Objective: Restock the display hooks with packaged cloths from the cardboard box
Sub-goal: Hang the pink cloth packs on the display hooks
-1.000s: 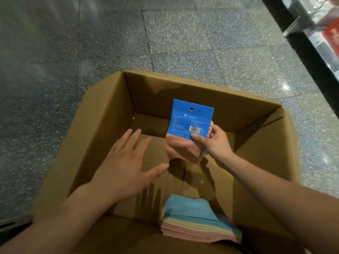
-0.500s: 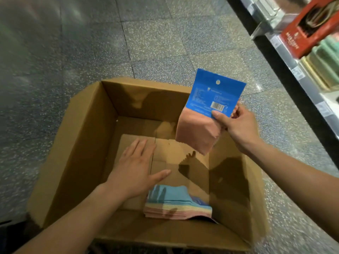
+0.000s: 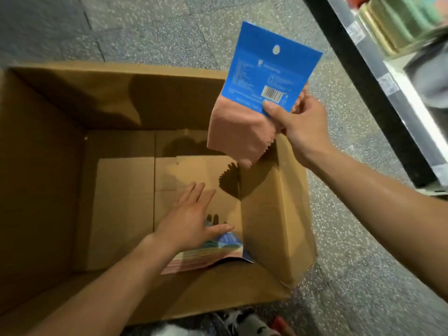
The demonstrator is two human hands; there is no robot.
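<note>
I have the right hand (image 3: 303, 124) pinching one packaged cloth (image 3: 261, 93) by its blue card, above the cardboard box's (image 3: 48, 166) far right corner; its long axis is roughly upright, hang hole uppermost; the left hand (image 3: 191, 221) lies flat and empty inside the box, over the stack of packs (image 3: 213, 255); no hooks are in view; the right hand is nearer the shelf (image 3: 388, 81) beyond the box's right wall.

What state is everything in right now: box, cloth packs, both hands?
cardboard box: open, upright on the floor.
held pack: in the air above the box's right wall, hang hole on top.
stack of packs: lying flat in the box's near right corner.
right hand: pinches the held pack's blue card.
left hand: open over the stack, contact unclear.
</note>
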